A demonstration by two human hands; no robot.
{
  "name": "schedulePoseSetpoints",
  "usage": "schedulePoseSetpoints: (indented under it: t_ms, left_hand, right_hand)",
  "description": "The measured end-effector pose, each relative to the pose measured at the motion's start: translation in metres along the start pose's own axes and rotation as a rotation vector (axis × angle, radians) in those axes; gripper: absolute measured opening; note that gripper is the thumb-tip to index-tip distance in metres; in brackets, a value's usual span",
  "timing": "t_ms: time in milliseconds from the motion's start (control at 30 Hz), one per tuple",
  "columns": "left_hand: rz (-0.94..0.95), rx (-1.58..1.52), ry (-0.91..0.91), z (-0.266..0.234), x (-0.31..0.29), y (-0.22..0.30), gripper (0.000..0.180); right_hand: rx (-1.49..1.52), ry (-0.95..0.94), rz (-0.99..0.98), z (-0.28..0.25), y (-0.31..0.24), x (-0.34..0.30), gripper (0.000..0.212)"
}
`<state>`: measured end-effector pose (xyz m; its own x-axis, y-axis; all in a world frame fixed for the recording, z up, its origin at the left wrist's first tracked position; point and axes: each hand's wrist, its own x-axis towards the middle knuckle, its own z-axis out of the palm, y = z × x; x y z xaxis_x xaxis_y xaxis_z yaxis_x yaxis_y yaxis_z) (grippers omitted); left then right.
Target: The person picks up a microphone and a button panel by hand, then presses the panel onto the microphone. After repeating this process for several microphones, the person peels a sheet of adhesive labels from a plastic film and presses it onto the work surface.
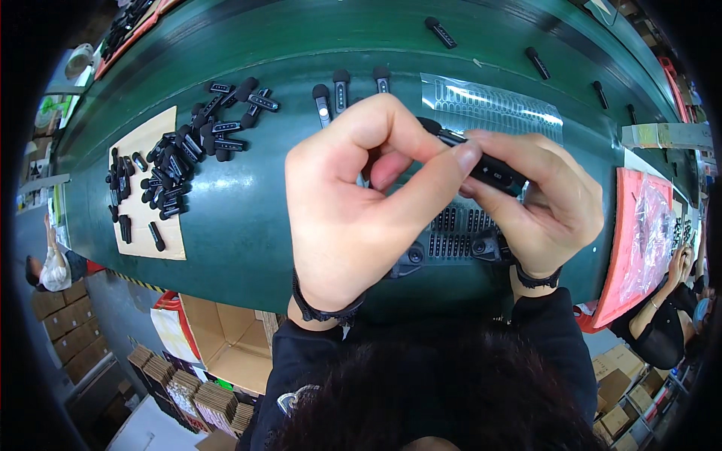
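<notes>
two hands at work over a green surface (pixel 233 203). the right hand (pixel 553 192) holds a black device (pixel 492 173), a slim oblong body with a dark rounded tip, between thumb and fingers; the device lies aslant above the surface, its tip toward the far left and its other end toward the near right. the left hand (pixel 361 195) is narrowed, the tips of thumb and forefinger brought together over the device just beside its dark tip; whether anything thin is pinched there cannot be told.

beyond the hands, a clear sheet (pixel 489 98) with rows of outlined shapes lies on the surface; on the near side, partly hidden by the hands, is a second sheet (pixel 451 244) bearing rows of dark oblong pieces. far of the left hand, three similar devices (pixel 341 90) lie side by side. at left, a pile of devices (pixel 173 161) lies partly on a piece of cardboard (pixel 141 240) and partly on the surface beside it. at right is a pinkish-red tray (pixel 623 218) with crumpled clear plastic (pixel 647 240). an open cardboard box (pixel 226 334) stands near left, below the surface.
</notes>
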<state>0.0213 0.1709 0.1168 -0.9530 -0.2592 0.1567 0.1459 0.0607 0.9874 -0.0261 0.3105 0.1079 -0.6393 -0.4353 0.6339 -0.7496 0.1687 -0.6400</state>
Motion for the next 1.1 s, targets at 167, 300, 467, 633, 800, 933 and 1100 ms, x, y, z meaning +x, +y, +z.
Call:
schedulePoseSetpoints:
  t_ms: [167,300,467,633,800,933,1100]
  left_hand:
    - [0.129,0.419,-0.011,-0.012,0.011,-0.018,0.012]
    - [-0.109,0.027,-0.212,-0.013,0.014,-0.018,0.009]
    - [-0.022,-0.02,-0.092,0.001,0.011,-0.021,0.013]
    - [0.225,0.411,0.121,0.005,0.023,-0.041,0.01]
    - [-0.039,0.227,-0.005,-0.024,0.047,-0.063,0.008]
    - [-0.007,0.194,0.196,-0.069,0.064,-0.107,0.012]
    - [-0.017,0.456,0.644,-0.137,0.064,-0.142,0.021]
  right_hand:
    - [0.04,0.033,0.097,0.003,0.004,0.001,0.031]
    - [0.094,-0.053,0.068,-0.002,0.01,0.001,0.032]
    - [0.173,-0.062,0.158,0.001,0.01,0.002,0.026]
    - [0.131,-0.029,0.31,0.019,0.017,0.005,0.02]
    - [0.274,-0.322,0.397,0.032,0.055,0.028,0.021]
    - [0.154,-0.516,0.379,0.059,0.109,0.054,0.032]
    - [-0.564,-0.45,0.422,0.082,0.183,0.085,0.042]
